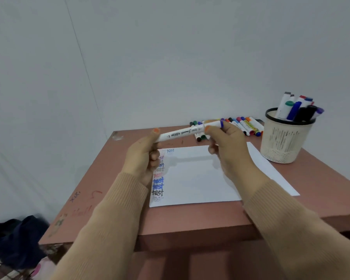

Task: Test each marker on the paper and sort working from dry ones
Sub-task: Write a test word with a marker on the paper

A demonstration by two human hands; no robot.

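A white marker (pixel 183 132) with black lettering is held level above the paper, one end in each hand. My left hand (pixel 143 156) grips its left end. My right hand (pixel 227 144) grips its right end, where a purple band shows by the fingers. Below lies the white paper (pixel 198 184) with a column of "test" words in several colours down its left side. A row of several capped markers (pixel 240 125) lies at the table's far edge. A beige mesh cup (pixel 285 138) at the right holds several more markers.
The brown table (pixel 113 188) has scribbles on its left part and stands against a pale wall. A dark bag (pixel 14 239) lies on the floor at the lower left.
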